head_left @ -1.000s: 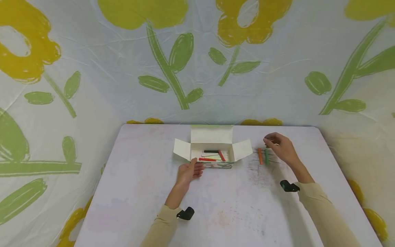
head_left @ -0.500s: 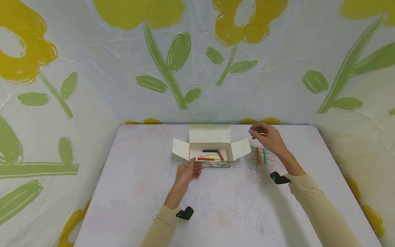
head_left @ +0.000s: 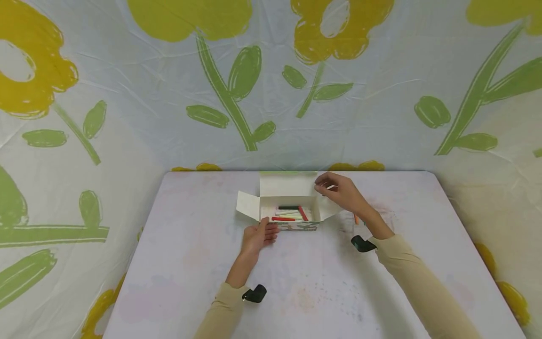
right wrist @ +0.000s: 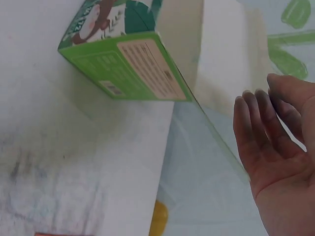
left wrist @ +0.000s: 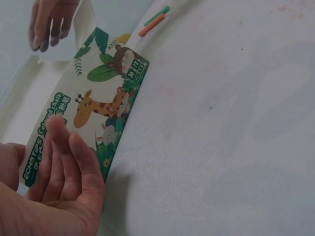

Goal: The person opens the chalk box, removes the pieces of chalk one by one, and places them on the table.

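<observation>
I work at a white, chalk-smudged table enclosed left, far and right by pale cloth printed with big yellow flowers: a draped booth. My coloured chalk in its giraffe-printed box suggests a drawing corner; whether home, classroom or studio, I cannot tell.

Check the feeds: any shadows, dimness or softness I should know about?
Head: a soft shadow runs across the table beside the right sleeve; left wrist: dim, yet "Colored chalk" reads on the chalk box; right wrist: dim, green end panel fine print illegible.
</observation>
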The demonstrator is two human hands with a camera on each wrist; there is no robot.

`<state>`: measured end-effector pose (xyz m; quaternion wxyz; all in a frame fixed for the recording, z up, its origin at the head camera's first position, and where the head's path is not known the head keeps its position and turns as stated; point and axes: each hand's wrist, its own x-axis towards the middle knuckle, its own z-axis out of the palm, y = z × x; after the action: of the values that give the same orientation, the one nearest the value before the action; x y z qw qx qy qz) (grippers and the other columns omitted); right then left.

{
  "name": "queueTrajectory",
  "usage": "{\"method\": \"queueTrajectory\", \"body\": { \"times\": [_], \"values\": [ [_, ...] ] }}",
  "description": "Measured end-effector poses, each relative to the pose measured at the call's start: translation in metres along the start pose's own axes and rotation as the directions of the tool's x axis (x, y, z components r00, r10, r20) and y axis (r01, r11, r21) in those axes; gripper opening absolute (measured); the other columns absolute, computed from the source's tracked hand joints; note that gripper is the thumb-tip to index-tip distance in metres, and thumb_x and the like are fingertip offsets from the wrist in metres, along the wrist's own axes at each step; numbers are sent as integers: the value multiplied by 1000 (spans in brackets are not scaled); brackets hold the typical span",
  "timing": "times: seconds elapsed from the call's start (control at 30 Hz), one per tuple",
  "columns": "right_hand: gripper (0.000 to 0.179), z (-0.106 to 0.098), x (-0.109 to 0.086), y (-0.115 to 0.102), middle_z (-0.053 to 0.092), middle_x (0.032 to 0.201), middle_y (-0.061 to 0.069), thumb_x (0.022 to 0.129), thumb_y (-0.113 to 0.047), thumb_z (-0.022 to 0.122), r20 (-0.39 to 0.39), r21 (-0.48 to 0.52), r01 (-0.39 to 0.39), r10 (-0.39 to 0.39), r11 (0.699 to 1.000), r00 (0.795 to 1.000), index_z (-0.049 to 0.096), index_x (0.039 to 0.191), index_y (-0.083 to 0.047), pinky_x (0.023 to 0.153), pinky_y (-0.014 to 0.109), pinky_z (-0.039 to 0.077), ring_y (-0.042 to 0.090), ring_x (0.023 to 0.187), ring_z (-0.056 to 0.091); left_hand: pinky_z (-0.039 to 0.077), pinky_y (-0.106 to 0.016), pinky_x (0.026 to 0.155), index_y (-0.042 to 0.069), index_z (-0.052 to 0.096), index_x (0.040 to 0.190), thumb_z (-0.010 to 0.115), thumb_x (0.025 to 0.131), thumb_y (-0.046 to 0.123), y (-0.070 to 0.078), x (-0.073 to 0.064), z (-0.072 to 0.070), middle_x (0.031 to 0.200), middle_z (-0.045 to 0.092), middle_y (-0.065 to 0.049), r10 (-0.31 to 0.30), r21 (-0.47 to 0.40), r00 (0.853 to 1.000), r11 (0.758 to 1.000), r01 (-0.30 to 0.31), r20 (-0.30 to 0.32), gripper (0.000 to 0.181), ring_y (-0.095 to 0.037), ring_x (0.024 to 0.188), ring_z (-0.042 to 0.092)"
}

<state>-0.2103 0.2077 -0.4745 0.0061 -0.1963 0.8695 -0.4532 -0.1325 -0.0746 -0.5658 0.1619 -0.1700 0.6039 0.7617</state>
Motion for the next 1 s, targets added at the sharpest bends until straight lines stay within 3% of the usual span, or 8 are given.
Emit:
{"method": "queueTrajectory", "body": {
  "times": [0.27, 0.57, 0.83, 1.0],
  "values": [
    [22, 27, 6, 0, 72, 105, 12, 99, -10, 70, 89, 24, 64, -66, 998, 994, 69, 115, 4, 84, 45, 59, 28, 97, 69, 59, -25, 68, -11, 73, 105, 59, 105, 33, -1, 2, -1, 90, 77, -12, 8, -17, 1000, 1000, -9, -7, 47, -10, 69, 68],
    [20, 56, 11, 6, 72, 102, 11, 96, -6, 72, 227, 17, 99, -100, 995, 969, 68, 113, 4, 85, 42, 60, 24, 95, 68, 61, -30, 73, -11, 72, 110, 57, 106, 36, 0, -1, -1, 97, 77, -16, 0, 3, 1000, 1000, 0, -6, 50, -10, 72, 68],
    [19, 70, 17, 7, 73, 101, 11, 96, -2, 70, 374, -14, 118, -104, 993, 922, 68, 113, 8, 83, 38, 59, 25, 95, 69, 59, -25, 69, -11, 73, 106, 59, 105, 35, -1, 0, 1, 93, 77, -13, 5, -4, 1000, 1000, -5, -25, 48, -10, 70, 68],
    [18, 75, 22, 5, 70, 97, 8, 95, -3, 71, 444, -93, 153, -96, 984, 891, 68, 110, 5, 79, 35, 56, 18, 87, 63, 59, -25, 69, -11, 73, 106, 59, 105, 35, -2, 1, 0, 91, 77, -13, 7, -3, 1000, 1000, -7, -28, 48, -10, 69, 69]
  ]
}}
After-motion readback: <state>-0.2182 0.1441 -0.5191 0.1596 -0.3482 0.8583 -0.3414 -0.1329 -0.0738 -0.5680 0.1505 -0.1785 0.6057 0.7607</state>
